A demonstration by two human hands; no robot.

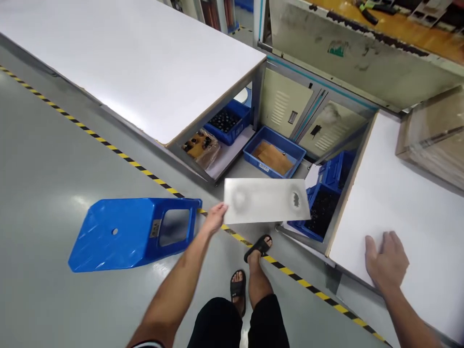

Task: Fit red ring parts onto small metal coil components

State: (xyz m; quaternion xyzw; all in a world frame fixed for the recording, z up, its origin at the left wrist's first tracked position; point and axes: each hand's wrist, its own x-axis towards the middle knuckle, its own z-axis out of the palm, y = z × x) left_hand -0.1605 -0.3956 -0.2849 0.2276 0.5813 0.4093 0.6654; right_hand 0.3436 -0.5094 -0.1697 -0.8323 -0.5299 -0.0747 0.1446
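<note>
We stand on a grey floor (47, 159) crossed by a yellow-and-black hazard stripe (108, 146), between two white worktops. The large worktop (137, 72) runs along the far side of the stripe; on the shelf beneath it we see a blue bin of dark parts (229, 122) and a bagged bundle (201, 146), and beside that shelf an open blue tray with a brown sheet inside (274, 154). A second worktop (398, 203) stands at our right, with more blue bins (321, 205) under its near edge. An overturned blue plastic stool (134, 232) lies on the floor near the stripe. Our left hand (214, 217) pinches the left end of a pale, flat, rectangular plate (266, 200) between thumb and fingers, holding it roughly level in the air above the floor and just short of the second worktop's edge; the plate bears a dark smudge near each end. Our right hand (386, 261) lies spread, palm down and holding nothing, at the near edge of the second worktop. Sandalled feet (250, 268) straddle the stripe.
</note>
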